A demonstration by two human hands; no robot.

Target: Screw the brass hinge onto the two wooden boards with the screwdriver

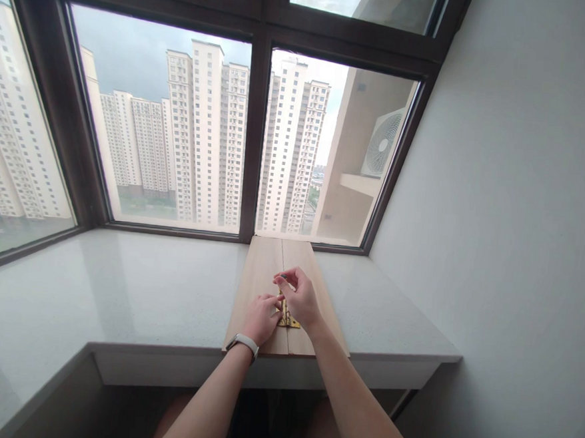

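Two pale wooden boards (260, 263) lie side by side, with a narrow seam between them. A brass-coloured hinge (290, 323) sits across that seam, partly covered by my hands. My left hand (261, 318), with a light watch band on its wrist, is low over the left board. Its thumb and fingers are closed at the hinge's left side. Just above and to the right, my right hand (299, 299) pinches a small dark-ended object (283, 276) between thumb and fingers over the hinge. Most of that object is hidden, so its kind is unclear.
The boards rest on a white speckled counter (177, 291), reaching from its front edge to the window frame (252, 143). A plain wall (514, 194) rises on the right. My legs are under the counter. Tall buildings and an outdoor air-conditioning unit (384, 144) show through the glass.
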